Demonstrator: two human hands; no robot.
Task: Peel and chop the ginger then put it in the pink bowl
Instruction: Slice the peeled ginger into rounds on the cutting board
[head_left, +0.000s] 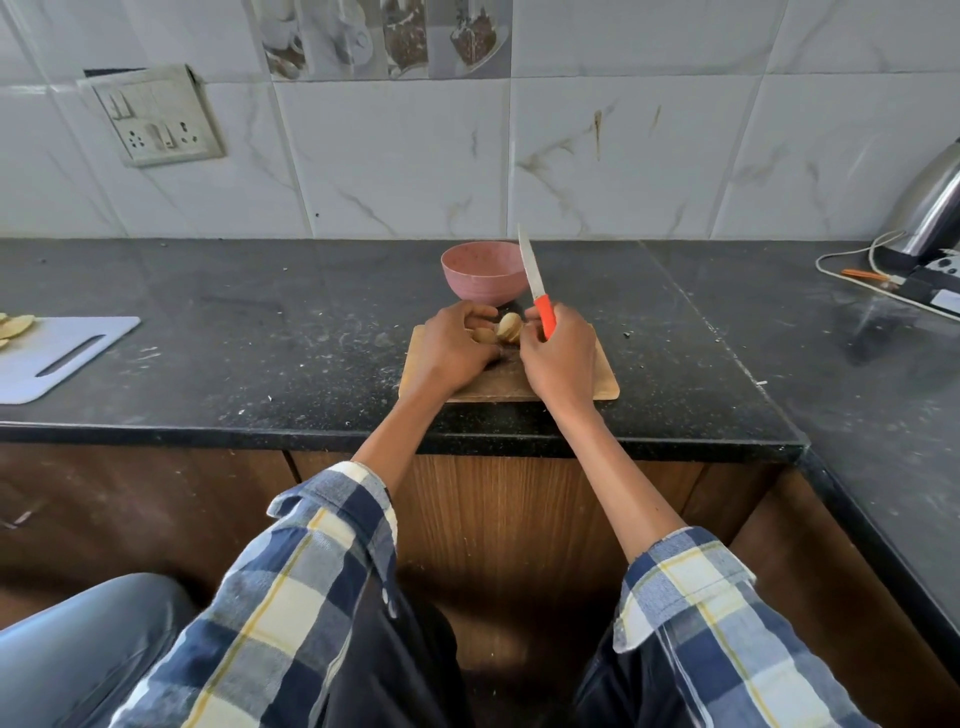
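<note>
Head view: left hand (451, 349) grips ginger (500, 331) on board (602, 382); right hand (560, 358) clasps knife (536, 285), blade up, before bowl (480, 271).

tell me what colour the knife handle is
Orange-red. The knife handle shows best in the head view, gripped in the right hand above the wooden board.

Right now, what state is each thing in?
ginger: on the wooden board, held between both hands
knife: gripped in right hand, blade pointing up, not cutting
left hand: fingers curled on the ginger
pink bowl: upright behind the wooden board; contents not visible
</note>
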